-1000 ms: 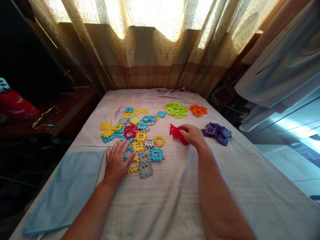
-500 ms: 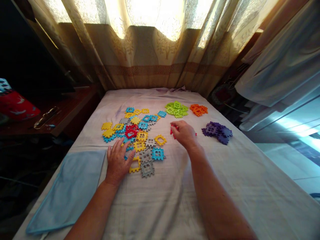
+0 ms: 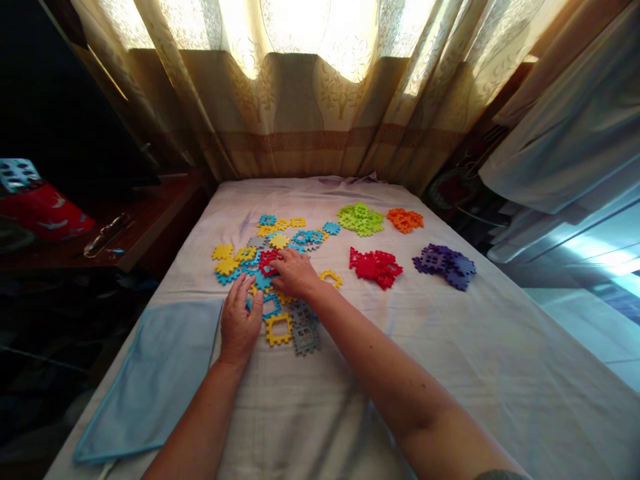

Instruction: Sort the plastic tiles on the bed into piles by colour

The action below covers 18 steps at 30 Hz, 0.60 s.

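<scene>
Flat plastic interlocking tiles in yellow, blue, grey and red lie in a mixed spread on the bed sheet. My right hand (image 3: 296,273) reaches across this spread, its thumb and fingers closing at the edge of a red tile (image 3: 268,259). At the near left side of the spread, my left hand (image 3: 241,321) rests with its fingers apart, close to a blue tile frame (image 3: 271,306). A yellow tile frame (image 3: 279,330) and a grey window tile (image 3: 305,339) lie nearest me. The right hand and forearm hide several tiles in the middle.
Sorted by colour, a red pile (image 3: 376,266), a purple pile (image 3: 444,265), a green pile (image 3: 361,220) and an orange pile (image 3: 404,220) lie to the right. A light blue cloth bag (image 3: 155,377) lies at the left edge. Curtains (image 3: 300,100) hang behind.
My right hand has moved left from the red pile, now uncovered, to the red tile in the mixed spread. My left hand stays near the same spot, slightly shifted off the blue frame.
</scene>
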Available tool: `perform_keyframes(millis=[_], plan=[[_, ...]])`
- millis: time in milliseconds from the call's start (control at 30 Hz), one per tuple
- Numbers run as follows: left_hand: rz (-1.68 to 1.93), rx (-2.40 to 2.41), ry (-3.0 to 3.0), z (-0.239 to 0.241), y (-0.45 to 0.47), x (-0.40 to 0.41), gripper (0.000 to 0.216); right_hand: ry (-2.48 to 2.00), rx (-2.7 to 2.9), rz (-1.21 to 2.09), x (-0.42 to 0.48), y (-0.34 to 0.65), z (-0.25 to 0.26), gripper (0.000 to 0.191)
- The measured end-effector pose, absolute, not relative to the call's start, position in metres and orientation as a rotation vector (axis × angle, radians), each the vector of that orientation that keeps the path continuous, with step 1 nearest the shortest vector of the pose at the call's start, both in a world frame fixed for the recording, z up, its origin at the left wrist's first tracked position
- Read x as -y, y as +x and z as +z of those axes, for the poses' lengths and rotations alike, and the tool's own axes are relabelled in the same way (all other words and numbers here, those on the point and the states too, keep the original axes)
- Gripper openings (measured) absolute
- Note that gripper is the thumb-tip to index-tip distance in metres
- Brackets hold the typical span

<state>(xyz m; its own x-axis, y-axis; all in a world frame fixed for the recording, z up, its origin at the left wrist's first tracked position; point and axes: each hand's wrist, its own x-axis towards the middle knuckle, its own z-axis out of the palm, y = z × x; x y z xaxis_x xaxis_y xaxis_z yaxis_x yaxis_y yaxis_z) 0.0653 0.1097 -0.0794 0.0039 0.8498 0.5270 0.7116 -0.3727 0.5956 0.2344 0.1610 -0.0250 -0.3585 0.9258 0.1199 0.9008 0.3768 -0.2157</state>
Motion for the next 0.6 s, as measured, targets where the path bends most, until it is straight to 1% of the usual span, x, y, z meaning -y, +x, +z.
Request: perform_keyframes(millis=[100, 167, 300, 467, 600], plan=[[1.313, -1.663, 2.109, -0.080, 0.066, -0.110, 0.040, -1.592, 2.459, 0.134, -0.161, 0.232, -0.024, 0.027], [1.314, -1.668, 2.103, -0.080, 0.067, -0.111, 0.040, -1.537, 2.461, 0.111, -0.159, 0.233, -0.022, 0.024], [1.301, -1.667, 2.114, -0.080, 0.066, -0.112, 0.042, -1.492, 2.357, 0.126, -0.154, 0.248, -0.014, 0.025], [1.282, -1.652, 2.122, -0.080, 0.064, -0.112, 0.039, -1.801, 1.867, 0.128, -0.136, 0.313, -0.007, 0.028], [1.290, -1.662, 2.134, -0.081, 0.064, -0.112, 0.040, -2.066, 1.382, 0.130, -0.122, 0.394, -0.017, 0.031]])
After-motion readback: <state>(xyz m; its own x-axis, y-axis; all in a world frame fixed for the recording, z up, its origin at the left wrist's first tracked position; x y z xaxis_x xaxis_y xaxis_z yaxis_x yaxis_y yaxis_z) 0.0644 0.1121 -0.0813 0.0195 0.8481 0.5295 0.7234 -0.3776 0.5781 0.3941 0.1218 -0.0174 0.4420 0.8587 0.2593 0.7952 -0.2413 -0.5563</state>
